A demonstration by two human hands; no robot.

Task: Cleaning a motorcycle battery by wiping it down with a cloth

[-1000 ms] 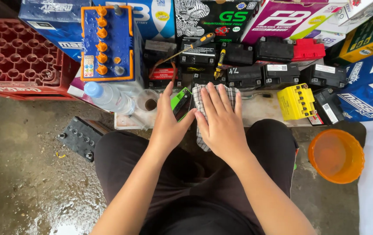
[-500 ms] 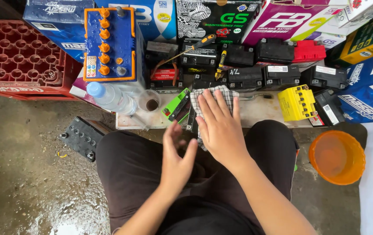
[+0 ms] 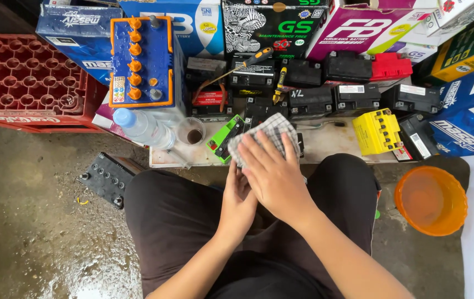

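1. Change noted: half a second ago the left hand [image 3: 237, 202] lay low over the lap with fingers spread; it now sits higher, tucked under the right hand [image 3: 273, 174]. One second ago both hands lay flat, side by side, farther forward.
2. Change noted: the right hand has drawn slightly back toward the body, and more of the checked cloth [image 3: 267, 133] now shows beyond its fingertips.
3. Left hand: palm up-turned toward the right, fingers loosely curled. What it grips beneath the right palm cannot be told.
4. Right hand: palm down, fingers extended and slightly spread, pressing flat on the checked cloth.
5. The cloth lies at the near edge of the white surface [image 3: 331, 147], just right of a green-topped small battery [image 3: 223, 137] and touching it.
6. Left of the hands: a plastic water bottle [image 3: 143, 127] lying tilted beside a clear cup [image 3: 191, 132]; a dark battery [image 3: 106, 178] on the wet floor.
7. Right of the hands: a yellow battery [image 3: 377, 132] on the surface; an orange bucket [image 3: 429, 200] on the floor.
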